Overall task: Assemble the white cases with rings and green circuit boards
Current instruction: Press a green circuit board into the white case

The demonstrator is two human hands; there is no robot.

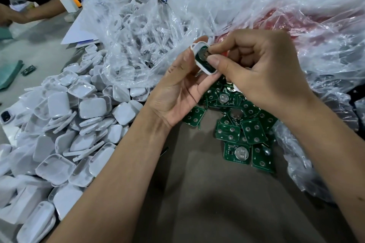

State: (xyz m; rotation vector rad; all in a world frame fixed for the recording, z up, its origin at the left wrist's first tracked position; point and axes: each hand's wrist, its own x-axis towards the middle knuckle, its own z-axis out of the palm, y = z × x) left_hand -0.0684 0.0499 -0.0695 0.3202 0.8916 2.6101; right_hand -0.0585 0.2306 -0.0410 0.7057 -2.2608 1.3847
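My left hand (175,89) grips a white case (205,69) with a small ring loop at its top, held up above the table. A green circuit board with a round coin cell (203,56) sits inside the case. My right hand (256,73) pinches at that board with thumb and forefinger. Under my hands lies a heap of loose green circuit boards (243,126). A large pile of white case halves (71,124) covers the left of the table.
A clear plastic bag of white cases (136,31) lies behind the pile. More crumpled plastic over red material (296,19) fills the right. Another person's arm (33,14) and a white charger (69,3) are far left. A bare brown tabletop (207,193) lies near me.
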